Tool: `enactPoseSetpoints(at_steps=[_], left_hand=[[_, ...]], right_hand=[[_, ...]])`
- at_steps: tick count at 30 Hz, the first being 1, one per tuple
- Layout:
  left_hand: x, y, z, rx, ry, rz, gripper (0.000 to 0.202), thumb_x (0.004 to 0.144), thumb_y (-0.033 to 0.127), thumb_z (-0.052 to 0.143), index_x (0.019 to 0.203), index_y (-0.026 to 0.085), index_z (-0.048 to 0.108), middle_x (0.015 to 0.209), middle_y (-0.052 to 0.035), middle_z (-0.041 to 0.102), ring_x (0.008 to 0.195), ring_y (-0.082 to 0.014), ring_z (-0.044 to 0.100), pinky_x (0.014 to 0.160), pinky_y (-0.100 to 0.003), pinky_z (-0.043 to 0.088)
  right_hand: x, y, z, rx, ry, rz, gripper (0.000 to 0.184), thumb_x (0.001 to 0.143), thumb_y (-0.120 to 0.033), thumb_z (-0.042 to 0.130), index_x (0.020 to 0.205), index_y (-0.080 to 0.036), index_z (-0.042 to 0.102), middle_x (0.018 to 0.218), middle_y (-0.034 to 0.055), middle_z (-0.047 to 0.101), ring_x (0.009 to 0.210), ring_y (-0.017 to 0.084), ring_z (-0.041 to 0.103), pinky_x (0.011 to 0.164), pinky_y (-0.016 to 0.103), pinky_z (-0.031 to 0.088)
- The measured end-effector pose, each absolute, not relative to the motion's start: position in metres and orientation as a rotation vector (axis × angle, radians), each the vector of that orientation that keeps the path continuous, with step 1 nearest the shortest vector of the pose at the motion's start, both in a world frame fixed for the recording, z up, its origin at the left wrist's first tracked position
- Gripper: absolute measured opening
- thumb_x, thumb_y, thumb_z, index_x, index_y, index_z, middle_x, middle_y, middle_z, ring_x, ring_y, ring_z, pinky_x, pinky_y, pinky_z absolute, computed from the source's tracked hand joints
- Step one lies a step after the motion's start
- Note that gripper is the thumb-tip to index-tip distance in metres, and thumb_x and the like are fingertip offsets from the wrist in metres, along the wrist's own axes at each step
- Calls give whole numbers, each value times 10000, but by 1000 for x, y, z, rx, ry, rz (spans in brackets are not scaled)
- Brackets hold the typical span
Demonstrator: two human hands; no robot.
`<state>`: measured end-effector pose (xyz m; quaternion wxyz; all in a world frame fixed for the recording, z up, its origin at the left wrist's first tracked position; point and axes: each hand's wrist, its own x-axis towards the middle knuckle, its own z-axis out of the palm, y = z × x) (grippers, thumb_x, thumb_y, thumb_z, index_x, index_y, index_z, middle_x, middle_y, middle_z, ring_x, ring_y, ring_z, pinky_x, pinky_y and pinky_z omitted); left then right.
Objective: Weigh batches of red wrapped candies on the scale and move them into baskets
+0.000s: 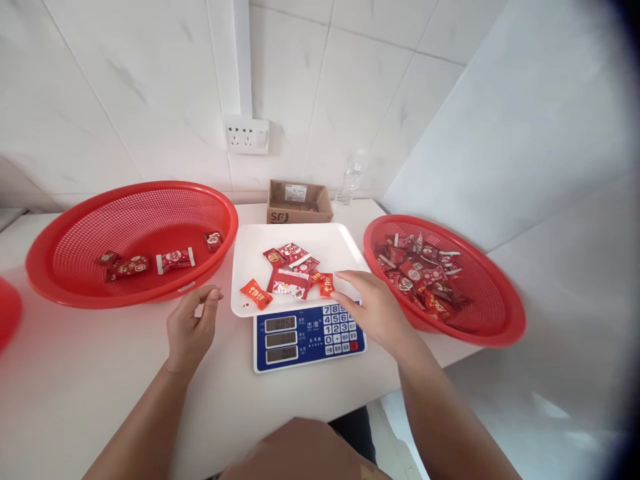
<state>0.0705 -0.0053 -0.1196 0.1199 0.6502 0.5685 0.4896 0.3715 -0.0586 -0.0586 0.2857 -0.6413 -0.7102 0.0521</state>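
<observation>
Over the white rectangular plastic tray [327, 239], parts right hand [381, 312], seemingly empty, perhaps to straddle one orange-red wrapped candy [327, 285]; curls empty-looking left hand [191, 330] clear.

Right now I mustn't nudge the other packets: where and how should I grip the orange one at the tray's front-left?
Likely pinch the orange packet by its left end, from the left: that end points outward; other packets crowd its right.

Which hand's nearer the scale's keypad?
Right. The right hand is beside the keypad, partly hiding its upper-right corner; the left hand is left of the scale.
</observation>
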Motion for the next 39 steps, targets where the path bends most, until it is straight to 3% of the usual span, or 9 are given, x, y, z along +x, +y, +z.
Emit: enactPoseSetpoints(at_steps=[3,9,15,20,26,29,31,34,39], left_hand=[[70,-5,-119,1905,1662,1434,245,861,406,493,838,209,637,784,-27,729,748,-154,675,560,-234,459],[69,-4,-119,1912,1655,1441,240,858,399,496,839,206,636,796,-33,734,771,-159,685,636,-243,500],[69,-4,-121,1946,1629,1439,226,865,387,500,850,209,638,791,-26,732,776,-155,687,679,-247,513],[67,-4,-123,1953,1635,1435,225,869,384,499,854,210,641,793,-23,732,778,-152,684,679,-243,508],[68,-4,-123,1934,1644,1451,239,862,396,502,851,204,645,783,-23,732,765,-148,682,649,-232,495],[68,-3,-122,1914,1651,1454,245,862,398,497,832,205,645,780,-24,729,759,-149,679,599,-225,476],[67,-3,-123,1895,1649,1473,249,865,400,496,831,203,644,783,-28,726,776,-151,677,641,-232,484],[67,-3,-124,1869,1640,1489,253,870,405,495,852,202,645,787,-30,721,798,-152,672,715,-251,491],[67,-3,-127,1848,1635,1478,257,870,415,500,860,206,648,788,-24,716,793,-149,666,723,-255,490]], right_hand=[[355,-43,-62,-1741,-1971,140,321,835,-333,605,1138,-244,659,1165,81,683,1091,294,603,928,509,479],[340,-26,-65,-1810,-1982,215,301,808,-165,591,1096,-203,672,1119,84,693,1059,268,588,913,436,484],[343,-25,-65,-1754,-2019,236,201,842,-176,583,991,-218,712,1010,63,720,974,253,595,894,429,475],[351,-27,-61,-1736,-1946,266,219,853,-155,543,936,-228,733,951,52,731,945,236,612,876,417,480],[371,-39,-53,-1590,-1383,619,141,781,-295,660,880,-227,735,911,38,738,840,197,671,813,374,525],[383,-46,-50,-1264,-910,865,206,661,-350,780,802,-213,720,820,3,729,761,145,671,717,283,552],[392,-52,-47,-1061,-644,925,226,605,-316,825,750,-202,695,771,-23,709,729,106,658,657,212,552],[403,-60,-39,-918,-427,946,171,650,-238,795,760,-192,673,741,-43,676,683,67,632,608,154,550],[417,-74,-30,-878,-229,784,45,786,-172,630,812,-178,665,800,-23,662,738,73,633,590,157,560]])
